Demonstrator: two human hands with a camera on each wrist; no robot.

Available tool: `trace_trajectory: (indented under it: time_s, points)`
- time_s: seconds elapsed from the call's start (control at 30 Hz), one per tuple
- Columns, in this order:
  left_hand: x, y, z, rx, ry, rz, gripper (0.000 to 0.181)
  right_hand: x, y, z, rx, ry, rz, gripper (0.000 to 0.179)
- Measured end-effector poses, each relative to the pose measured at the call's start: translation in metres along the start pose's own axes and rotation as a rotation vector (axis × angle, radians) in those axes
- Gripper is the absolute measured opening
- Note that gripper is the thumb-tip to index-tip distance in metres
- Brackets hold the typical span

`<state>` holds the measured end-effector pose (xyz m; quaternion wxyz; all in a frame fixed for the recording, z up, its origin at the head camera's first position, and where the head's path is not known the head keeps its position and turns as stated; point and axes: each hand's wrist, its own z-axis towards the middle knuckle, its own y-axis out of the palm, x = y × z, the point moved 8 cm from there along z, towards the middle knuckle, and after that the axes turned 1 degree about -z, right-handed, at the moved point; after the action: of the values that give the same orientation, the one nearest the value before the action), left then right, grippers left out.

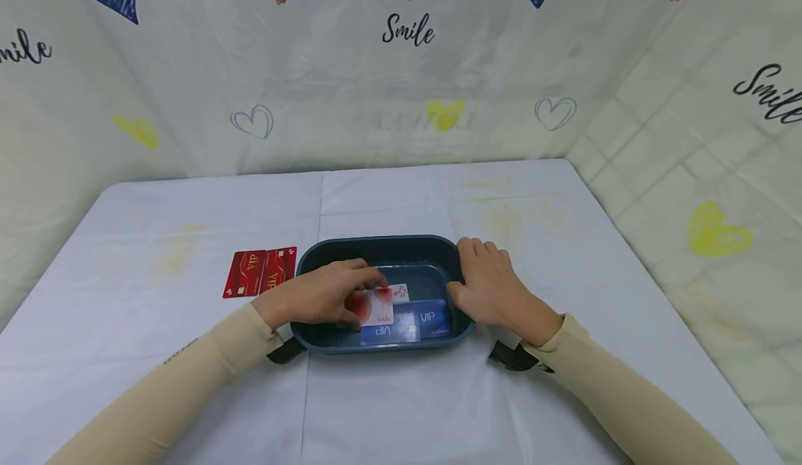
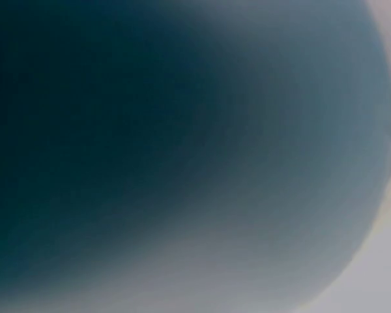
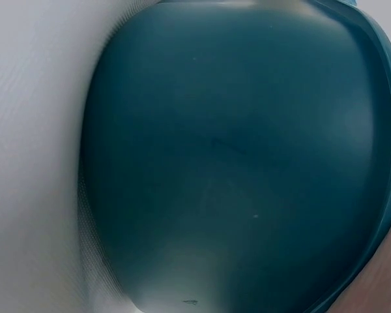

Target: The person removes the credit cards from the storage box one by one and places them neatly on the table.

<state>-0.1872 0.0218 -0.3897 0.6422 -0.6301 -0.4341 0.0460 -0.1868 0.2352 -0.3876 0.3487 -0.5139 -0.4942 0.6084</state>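
A dark blue-green tray point(image 1: 376, 349) with rounded corners stands on the table. My left hand point(image 1: 326, 291) reaches over its left rim and pinches a white card with pink round shapes point(image 1: 378, 312) between thumb and fingers. Beneath that card lie blue VIP cards point(image 1: 432, 319), and a second white card with a pink pattern point(image 1: 399, 292) shows behind it. At the tray's right end, my right hand point(image 1: 491, 280) grips the rim, thumb inside. The right wrist view is filled by the tray's outer wall point(image 3: 234, 150); the left wrist view shows the tray wall point(image 2: 280, 130) blurred.
Two red VIP cards point(image 1: 260, 272) lie side by side on the white tablecloth point(image 1: 188, 221), just left of the tray. A patterned cloth wall point(image 1: 338, 89) rises behind the table. Black wrist straps point(image 1: 514, 356) show under the sleeves.
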Motion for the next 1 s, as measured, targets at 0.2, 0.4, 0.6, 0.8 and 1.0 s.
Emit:
trace_trajectory:
  time_s: [0.2,0.4,0.6,0.8,1.0]
  points:
    - [0.0006,-0.0009,0.0007,-0.008,0.003,-0.012,0.064,-0.0007,-0.0017,-0.0005,0.006,-0.002,0.005,0.023]
    - [0.0018,-0.0013,0.0009,-0.022,0.015,-0.038,0.057,-0.0005,-0.0016,-0.0004,0.011,-0.004,0.007,0.023]
    - [0.0015,0.0000,0.0023,-0.049,0.023,-0.104,0.051,-0.0001,-0.0019,0.0005,0.017,-0.012,0.012,0.024]
    - [0.0005,-0.0002,0.0013,-0.055,0.054,-0.098,0.041,0.0001,-0.0020,0.0003,0.016,-0.016,0.015,0.025]
    - [0.0004,-0.0018,0.0005,-0.069,0.075,-0.115,0.040,-0.0001,-0.0019,-0.0001,0.022,-0.020,0.004,0.025]
